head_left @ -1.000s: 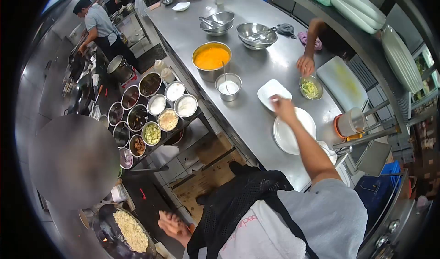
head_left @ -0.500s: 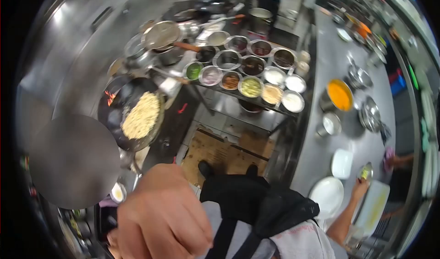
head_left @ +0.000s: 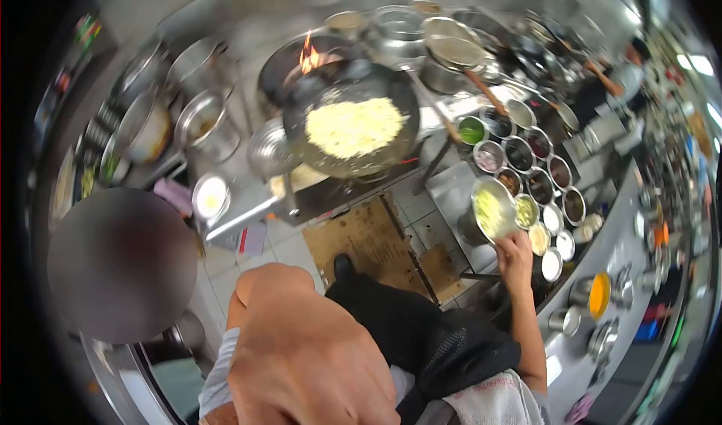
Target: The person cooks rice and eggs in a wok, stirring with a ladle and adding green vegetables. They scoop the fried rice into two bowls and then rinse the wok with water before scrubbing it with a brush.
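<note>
My right hand [head_left: 514,261] grips the rim of a metal bowl [head_left: 476,226], tilted and a little blurred, with pale green chopped food showing inside. It hangs beside the rack of seasoning bowls. Very close to the camera, my left hand [head_left: 308,342] shows its back; the fingers curl away at the lower edge, and anything within them is hidden. Beyond it, a wok [head_left: 353,165] on the stove holds a spread of pale yellow food [head_left: 353,128]. Against the wok's left side rests a perforated metal strainer [head_left: 272,150].
Flames [head_left: 308,55] rise behind the wok. Several metal pots stand at left, including one with a stained side [head_left: 154,128]. A steel counter [head_left: 602,274] at right carries a metal pot of orange liquid [head_left: 599,295]. Another person [head_left: 620,79] stands far right. A grey disc covers part of the left.
My view has swung left toward the stove. My right hand has brought the bowl from the right-hand counter to the seasoning rack. My left hand stays close to the camera.
</note>
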Demonstrator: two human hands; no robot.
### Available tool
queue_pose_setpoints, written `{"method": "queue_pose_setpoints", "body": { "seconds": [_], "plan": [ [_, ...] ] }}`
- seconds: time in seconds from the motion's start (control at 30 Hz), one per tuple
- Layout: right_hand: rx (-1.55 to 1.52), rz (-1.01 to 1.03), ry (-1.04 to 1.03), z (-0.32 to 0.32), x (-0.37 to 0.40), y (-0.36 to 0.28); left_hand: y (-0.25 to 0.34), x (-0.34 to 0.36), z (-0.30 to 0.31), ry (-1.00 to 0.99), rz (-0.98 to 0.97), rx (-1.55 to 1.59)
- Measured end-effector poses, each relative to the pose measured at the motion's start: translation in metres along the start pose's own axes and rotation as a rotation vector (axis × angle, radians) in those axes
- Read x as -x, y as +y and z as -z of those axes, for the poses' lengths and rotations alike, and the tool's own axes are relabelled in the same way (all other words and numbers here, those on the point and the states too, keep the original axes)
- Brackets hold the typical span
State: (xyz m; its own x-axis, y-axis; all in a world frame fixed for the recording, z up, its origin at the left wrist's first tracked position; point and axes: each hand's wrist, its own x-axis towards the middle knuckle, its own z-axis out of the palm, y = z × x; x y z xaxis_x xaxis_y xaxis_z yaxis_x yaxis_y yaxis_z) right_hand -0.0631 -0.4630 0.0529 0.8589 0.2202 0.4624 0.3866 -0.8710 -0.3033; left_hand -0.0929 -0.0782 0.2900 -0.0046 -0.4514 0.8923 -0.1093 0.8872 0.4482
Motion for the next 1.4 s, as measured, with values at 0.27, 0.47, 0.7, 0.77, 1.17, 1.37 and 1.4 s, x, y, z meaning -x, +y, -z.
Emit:
{"method": "queue_pose_setpoints", "body": {
  "seconds": [0.27,0.47,0.7,0.77,1.17,1.37,1.4],
  "plan": [
    [-1.134,-0.027,-0.086,-0.056,-0.204,-0.149,0.108,0.087,-0.025,0.053,-0.024,-0.189],
    [-1.957,-0.555,-0.291,-0.199,-0.26,-0.142,0.181,0.146,-0.056,0.458,0.065,-0.425],
    [-1.829,-0.399,-0.202,-0.195,-0.271,-0.136,0.169,0.271,-0.019,1.041,-0.013,-0.304],
    [-1.667,-0.357,-0.14,-0.198,-0.255,-0.125,0.143,0.282,-0.007,1.141,-0.002,-0.255],
    [-0.92,-0.665,0.211,-0.037,-0.022,0.049,-0.082,0.322,0.064,1.493,0.577,0.399],
    [0.145,-0.806,0.747,0.159,0.234,0.125,-0.221,0.278,0.041,1.408,0.74,0.658],
    [0.066,-0.961,0.977,0.178,0.285,0.137,-0.246,0.271,0.037,1.414,0.749,0.663]
  ]
}}
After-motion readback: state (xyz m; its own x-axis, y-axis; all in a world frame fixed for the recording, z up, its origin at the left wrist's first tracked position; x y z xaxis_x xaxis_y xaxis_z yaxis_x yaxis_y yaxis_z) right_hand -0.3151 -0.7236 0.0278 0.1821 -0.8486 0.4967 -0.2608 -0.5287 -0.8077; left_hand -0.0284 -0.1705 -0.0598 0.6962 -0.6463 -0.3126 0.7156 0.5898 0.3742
